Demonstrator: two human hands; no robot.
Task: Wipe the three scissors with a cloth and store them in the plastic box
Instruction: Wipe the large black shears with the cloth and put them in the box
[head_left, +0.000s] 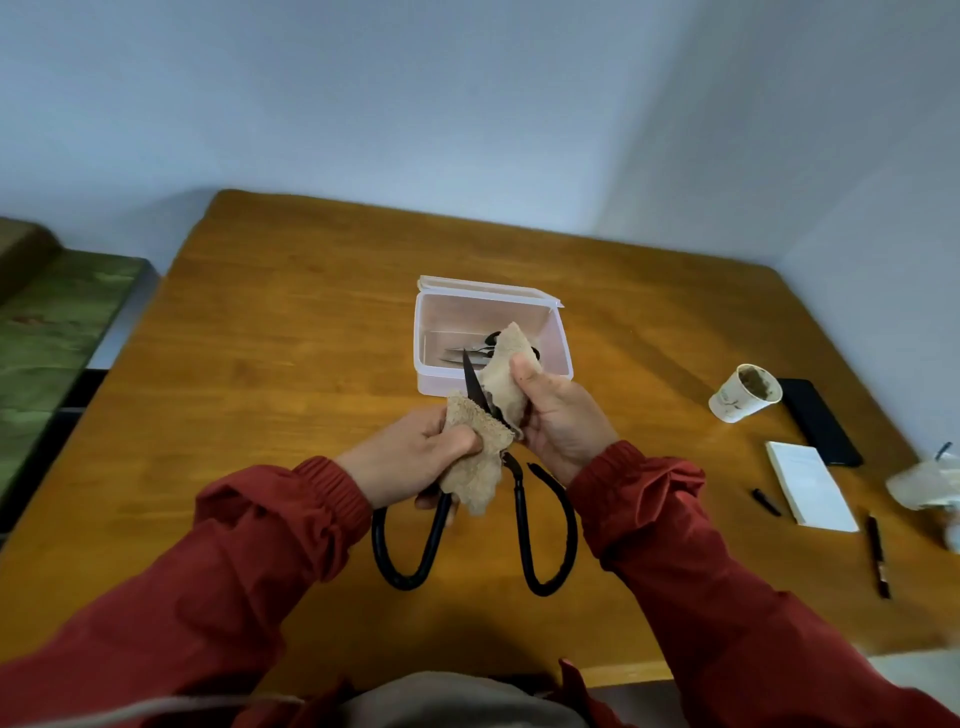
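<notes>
Large black scissors (519, 525) with big loop handles hang above the table, blades pointing away from me. My left hand (405, 462) grips the left handle stem together with one end of a beige cloth (475, 467). My right hand (558, 415) pinches the cloth's other end around one blade; the other blade tip sticks out bare between the hands. Behind them stands an open translucent plastic box (558, 338), lid folded back. Inside lie smaller scissors (460, 354) with black handles, partly hidden by the cloth; how many I cannot tell.
On the wooden table (291, 332) to the right lie a tipped paper cup (744, 393), a black phone (821, 421), a white notepad (810, 486), a pen (878, 556) and its cap (766, 502). A crumpled plastic item (930, 480) sits at the right edge. A green surface (57, 332) is left.
</notes>
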